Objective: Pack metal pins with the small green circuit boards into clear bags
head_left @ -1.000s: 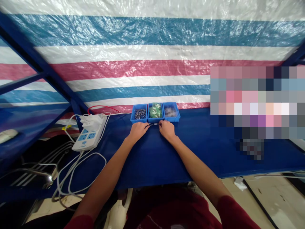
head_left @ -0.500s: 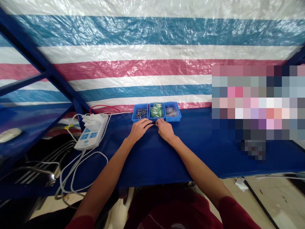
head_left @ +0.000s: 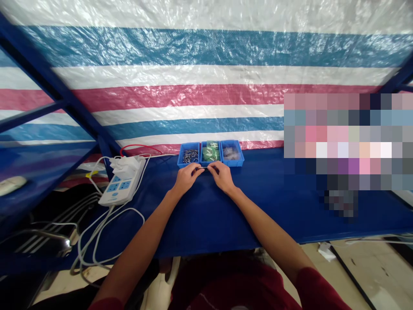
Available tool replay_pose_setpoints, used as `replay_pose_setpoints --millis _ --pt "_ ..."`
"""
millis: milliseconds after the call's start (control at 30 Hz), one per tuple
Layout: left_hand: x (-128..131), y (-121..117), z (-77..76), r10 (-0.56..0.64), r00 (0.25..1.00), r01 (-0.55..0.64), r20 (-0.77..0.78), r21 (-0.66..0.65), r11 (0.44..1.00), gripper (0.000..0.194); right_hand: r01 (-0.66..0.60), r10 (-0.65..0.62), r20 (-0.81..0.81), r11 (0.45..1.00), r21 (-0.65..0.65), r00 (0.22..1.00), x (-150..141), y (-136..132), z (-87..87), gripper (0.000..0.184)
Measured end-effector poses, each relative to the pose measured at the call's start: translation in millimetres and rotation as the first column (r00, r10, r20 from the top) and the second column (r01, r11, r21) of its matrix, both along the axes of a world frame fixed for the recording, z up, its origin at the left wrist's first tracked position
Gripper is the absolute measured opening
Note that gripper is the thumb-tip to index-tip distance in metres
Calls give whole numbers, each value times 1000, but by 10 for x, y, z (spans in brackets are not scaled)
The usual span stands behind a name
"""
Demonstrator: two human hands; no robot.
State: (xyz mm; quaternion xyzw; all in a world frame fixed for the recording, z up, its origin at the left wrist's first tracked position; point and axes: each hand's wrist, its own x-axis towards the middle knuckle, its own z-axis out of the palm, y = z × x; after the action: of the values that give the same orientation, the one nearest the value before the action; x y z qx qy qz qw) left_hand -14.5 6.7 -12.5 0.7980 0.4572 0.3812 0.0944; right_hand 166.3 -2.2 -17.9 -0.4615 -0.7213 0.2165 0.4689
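My left hand and my right hand rest on the blue table, fingertips pinched together on a small thin dark part between them. Just beyond them stand three small blue bins in a row. The left bin holds several small metal pins, the middle bin holds green pieces, and the right bin holds clear pieces. Both hands sit directly in front of the middle bin.
A white power strip with plugs and white cables lies at the table's left end. A striped plastic sheet hangs behind. Blue frame bars run at the left. A blurred patch covers the right side.
My hands have drawn closer together in front of the middle bin, the fingertips now meeting on the small part. The view has shifted slightly.
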Motion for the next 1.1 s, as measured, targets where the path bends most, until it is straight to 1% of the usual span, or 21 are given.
replay_pose_setpoints --millis 133,300,400,467,567,633,700,800,933,1100 --pt "26 -7 -4 -79 994 78 75 13 997 32 25 -25 -13 999 -22 1000 -17 -10 11 28" --pt "46 -27 47 -91 982 95 165 -15 995 34 37 -36 -63 999 17 997 -27 -10 16 30" --pt "64 -41 69 -88 968 99 236 -35 994 34 29 -29 -65 1000 10 997 -25 -9 15 32" --pt "81 -48 70 -68 948 95 310 -74 993 33 -1 1 -67 1000 9 998 -27 -6 8 34" --pt "111 -54 73 -30 903 114 428 -173 978 34 -38 40 -73 999 27 997 -34 4 -9 37" --pt "130 -56 89 -13 868 135 496 -210 968 33 -8 11 -77 999 36 997 -33 14 -21 40" --pt "143 -56 110 -8 838 150 545 -218 964 33 45 -42 -83 998 36 996 -24 26 -31 42" --pt "151 -56 121 -8 806 177 592 -228 957 34 84 -81 -92 996 33 992 -5 40 -39 44" --pt "156 -62 97 -17 775 223 631 -248 943 33 79 -75 -79 996 38 994 0 42 -43 45" --pt "164 -80 84 -11 807 217 590 -280 935 32 97 -92 -86 994 45 992 -2 41 -41 47"
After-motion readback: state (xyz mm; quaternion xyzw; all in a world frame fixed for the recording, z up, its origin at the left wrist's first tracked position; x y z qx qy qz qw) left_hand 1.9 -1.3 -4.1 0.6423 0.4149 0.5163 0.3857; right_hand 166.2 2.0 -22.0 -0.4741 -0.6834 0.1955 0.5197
